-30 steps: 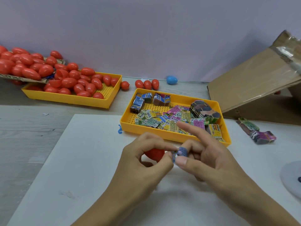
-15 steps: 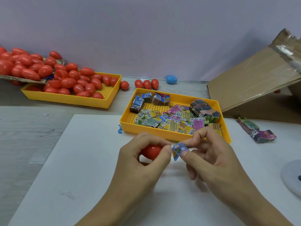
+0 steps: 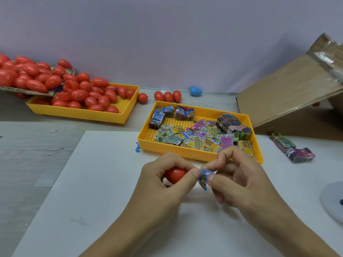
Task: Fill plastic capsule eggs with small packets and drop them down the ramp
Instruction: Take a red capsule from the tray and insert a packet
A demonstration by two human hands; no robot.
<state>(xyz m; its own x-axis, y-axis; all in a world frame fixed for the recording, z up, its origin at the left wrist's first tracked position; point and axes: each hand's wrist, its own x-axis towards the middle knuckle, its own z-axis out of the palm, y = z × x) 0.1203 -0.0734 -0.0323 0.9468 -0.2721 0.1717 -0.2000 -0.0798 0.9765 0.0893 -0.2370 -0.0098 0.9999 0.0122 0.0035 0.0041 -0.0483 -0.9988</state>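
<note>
The left hand (image 3: 167, 179) is curled around a red egg (image 3: 175, 174) and holds it just above the white sheet (image 3: 92, 182) on the counter (image 3: 33, 145). The right hand (image 3: 239, 180) pinches a small blue packet (image 3: 204, 178) with its fingers (image 3: 213, 179), and the left thumb touches the packet too. The packet is right beside the egg, not inside it yet. I cannot tell if the egg is open or closed, because the hand hides most of it. So this egg looks like it is only being filled now. After that it would need to be snapped shut and dropped on the cardboard ramp (image 3: 289, 93) at the right. A lot seems left to do: the near yellow tray (image 3: 185, 151) has many packets, and the far yellow tray (image 3: 81, 114) has a big pile of red eggs.
</note>
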